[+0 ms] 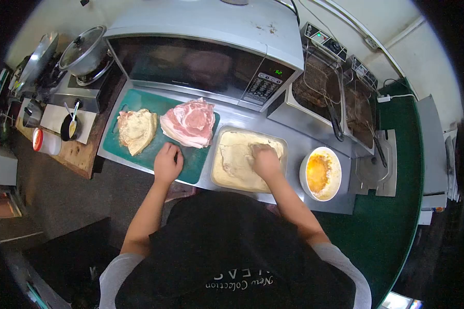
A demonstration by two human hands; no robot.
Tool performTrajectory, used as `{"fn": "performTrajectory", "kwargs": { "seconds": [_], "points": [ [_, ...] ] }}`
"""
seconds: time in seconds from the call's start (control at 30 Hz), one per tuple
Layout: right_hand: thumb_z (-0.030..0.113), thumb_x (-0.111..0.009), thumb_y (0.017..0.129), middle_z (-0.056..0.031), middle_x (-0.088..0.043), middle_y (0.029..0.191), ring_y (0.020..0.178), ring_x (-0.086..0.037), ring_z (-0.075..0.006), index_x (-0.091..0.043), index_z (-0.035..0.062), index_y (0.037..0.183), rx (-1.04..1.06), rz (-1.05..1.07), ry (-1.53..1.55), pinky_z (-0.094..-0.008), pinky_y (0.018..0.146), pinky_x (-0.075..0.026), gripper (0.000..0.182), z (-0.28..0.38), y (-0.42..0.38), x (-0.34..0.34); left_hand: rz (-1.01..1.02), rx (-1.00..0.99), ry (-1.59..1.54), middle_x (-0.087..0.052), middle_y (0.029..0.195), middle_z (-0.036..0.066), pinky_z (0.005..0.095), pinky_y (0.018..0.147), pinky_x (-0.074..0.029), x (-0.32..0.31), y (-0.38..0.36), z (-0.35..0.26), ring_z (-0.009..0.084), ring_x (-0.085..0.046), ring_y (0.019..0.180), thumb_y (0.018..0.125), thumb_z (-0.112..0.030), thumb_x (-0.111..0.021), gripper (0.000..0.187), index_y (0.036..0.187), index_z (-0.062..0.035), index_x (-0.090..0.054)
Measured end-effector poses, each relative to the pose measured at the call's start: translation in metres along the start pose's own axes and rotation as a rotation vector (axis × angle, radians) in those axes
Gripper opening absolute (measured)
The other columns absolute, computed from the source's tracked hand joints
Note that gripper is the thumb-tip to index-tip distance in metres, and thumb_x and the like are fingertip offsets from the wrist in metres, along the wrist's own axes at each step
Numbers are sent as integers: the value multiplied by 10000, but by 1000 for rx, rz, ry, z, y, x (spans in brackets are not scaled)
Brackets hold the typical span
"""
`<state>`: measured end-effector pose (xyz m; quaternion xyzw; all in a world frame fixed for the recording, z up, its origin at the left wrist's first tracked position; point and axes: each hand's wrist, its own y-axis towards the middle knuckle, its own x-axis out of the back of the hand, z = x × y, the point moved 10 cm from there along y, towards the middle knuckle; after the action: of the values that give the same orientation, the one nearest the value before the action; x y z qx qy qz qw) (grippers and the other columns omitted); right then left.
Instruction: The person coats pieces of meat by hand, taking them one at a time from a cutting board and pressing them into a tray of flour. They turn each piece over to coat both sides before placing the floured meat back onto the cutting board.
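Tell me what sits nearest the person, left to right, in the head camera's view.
Red-lidded container, black bowl, pale-coated meat, raw pink meat, tray of pale powder, white bowl with yellow-orange contents.

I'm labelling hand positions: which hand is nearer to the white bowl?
The right. The right hand is over the powder-filled tray, left of the white bowl; the left hand is farther left, at the green board.

Both bare forearms reached forward from grey short sleeves. The left hand lay low with its fingers loosely curled inward; the right hand was angled inward, palm down, fingers bent and lowered.
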<state>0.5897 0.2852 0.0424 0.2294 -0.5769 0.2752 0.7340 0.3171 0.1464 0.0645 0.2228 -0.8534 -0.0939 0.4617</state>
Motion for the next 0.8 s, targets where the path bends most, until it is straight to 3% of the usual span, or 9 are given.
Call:
{"fn": "performTrajectory", "kwargs": {
  "seconds": [0.13,0.33,0.43,0.63,0.8],
  "points": [
    [259,-711,813,-214,-666,1046,1048,-613,-368,-638,-20,1064,-1,-24,135,-463,928,-493,382,-6,-6,0,-22,1,-8,-569,892,157,457,726,-493,2,-1,-2,377,-600,828,798,-62,-630,94,871,-24,-584],
    [258,-752,787,-269,-618,1156,1087,-603,-409,-608,-38,1153,-204,14,251,-458,966,-487,492,-16,-4,1,-19,9,2,-574,891,155,452,730,-494,2,0,-1,373,-603,828,794,-56,-628,90,868,-23,-588],
    [263,-748,791,-275,-618,1162,1118,-592,-417,-607,-52,1159,-229,5,307,-460,955,-491,505,-23,-3,-12,-27,2,-7,-573,890,155,454,728,-493,2,0,-2,373,-603,830,795,-56,-628,91,869,-22,-588],
    [270,-744,791,-275,-626,1077,1012,-619,-424,-613,-67,1059,-312,40,322,-482,897,-502,450,-12,-8,-3,-18,5,-2,-574,896,154,453,732,-492,3,0,-2,372,-604,830,798,-60,-628,89,871,-25,-589],
    [283,-733,799,-268,-636,1021,949,-633,-424,-614,-47,1039,-217,-37,268,-485,857,-515,425,-7,-10,-1,-16,8,-2,-571,899,154,453,723,-491,2,0,0,373,-602,823,800,-63,-630,93,877,-29,-589]
  ]
}}
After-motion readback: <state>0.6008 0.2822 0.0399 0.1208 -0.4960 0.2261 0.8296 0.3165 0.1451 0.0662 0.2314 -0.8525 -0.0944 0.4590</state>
